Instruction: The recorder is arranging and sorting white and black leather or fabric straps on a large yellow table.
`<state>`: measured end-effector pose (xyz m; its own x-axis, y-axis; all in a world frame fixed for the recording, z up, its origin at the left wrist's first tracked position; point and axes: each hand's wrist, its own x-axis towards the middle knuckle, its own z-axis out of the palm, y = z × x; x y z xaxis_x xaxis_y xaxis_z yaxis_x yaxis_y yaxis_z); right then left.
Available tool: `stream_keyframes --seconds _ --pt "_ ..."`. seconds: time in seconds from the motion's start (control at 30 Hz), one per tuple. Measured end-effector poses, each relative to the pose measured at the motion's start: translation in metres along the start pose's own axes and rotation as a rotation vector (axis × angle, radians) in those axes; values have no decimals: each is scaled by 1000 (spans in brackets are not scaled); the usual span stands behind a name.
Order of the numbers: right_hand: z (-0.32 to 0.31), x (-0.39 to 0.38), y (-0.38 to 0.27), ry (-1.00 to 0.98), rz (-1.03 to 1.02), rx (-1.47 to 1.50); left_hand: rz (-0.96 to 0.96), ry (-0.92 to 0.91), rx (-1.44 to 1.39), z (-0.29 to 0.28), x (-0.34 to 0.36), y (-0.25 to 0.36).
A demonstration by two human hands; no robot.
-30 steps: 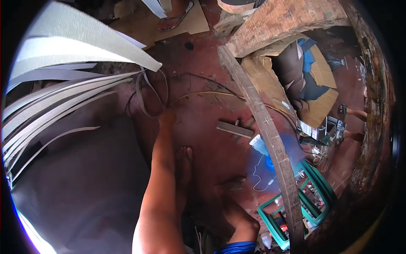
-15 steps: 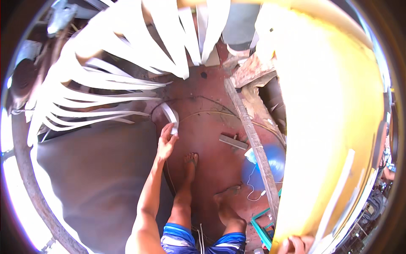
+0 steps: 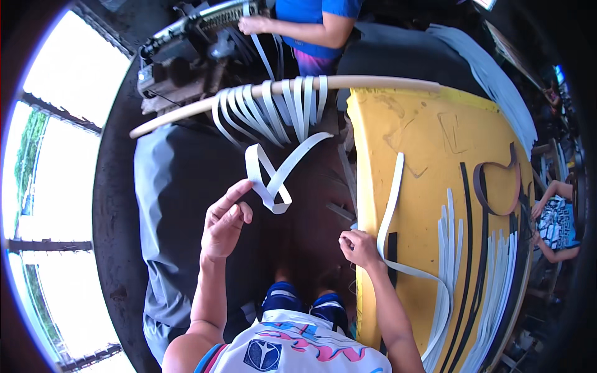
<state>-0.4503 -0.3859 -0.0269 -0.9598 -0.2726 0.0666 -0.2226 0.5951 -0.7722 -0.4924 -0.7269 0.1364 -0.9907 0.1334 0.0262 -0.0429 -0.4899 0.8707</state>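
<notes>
My left hand (image 3: 225, 224) is open, index finger extended and others partly bent, with a looped white strip (image 3: 267, 180) at the index fingertip, rising above it in mid-air. My right hand (image 3: 359, 247) is closed at the left edge of a yellow board (image 3: 435, 124), beside a long white strip lying on it (image 3: 395, 186); whatever its fingers hold is too small to make out. Several pale and black strips lie lengthwise on the board, along with a brown looped strip (image 3: 480, 193). Beyond my left hand, more white strips hang over a curved pale pole (image 3: 168, 118).
A dark padded surface (image 3: 174, 186) is on my left, beside bright openings. At the top, a co-worker in blue (image 3: 317, 25) works at a dark machine (image 3: 174, 68). Another person (image 3: 556, 224) is at the far right. My legs and dark red floor show between the surfaces.
The view has lifted from the floor to the board and co-worker. My left hand was holding the white strip lower down; its fingers have loosened and the strip now loops upward.
</notes>
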Motion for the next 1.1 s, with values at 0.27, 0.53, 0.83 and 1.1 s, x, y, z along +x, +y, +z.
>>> stream_keyframes --seconds 0.27,0.53,0.83,1.1 --pt "-3 0 -76 -60 137 541 125 -85 95 61 -56 78" --pt "-29 7 -217 -133 85 931 195 -73 38 73 -102 102" --pt "-25 9 -283 -149 146 1179 240 -126 89 85 -119 97" --pt "-50 44 -278 23 423 1520 489 -330 -285 63 -110 99"
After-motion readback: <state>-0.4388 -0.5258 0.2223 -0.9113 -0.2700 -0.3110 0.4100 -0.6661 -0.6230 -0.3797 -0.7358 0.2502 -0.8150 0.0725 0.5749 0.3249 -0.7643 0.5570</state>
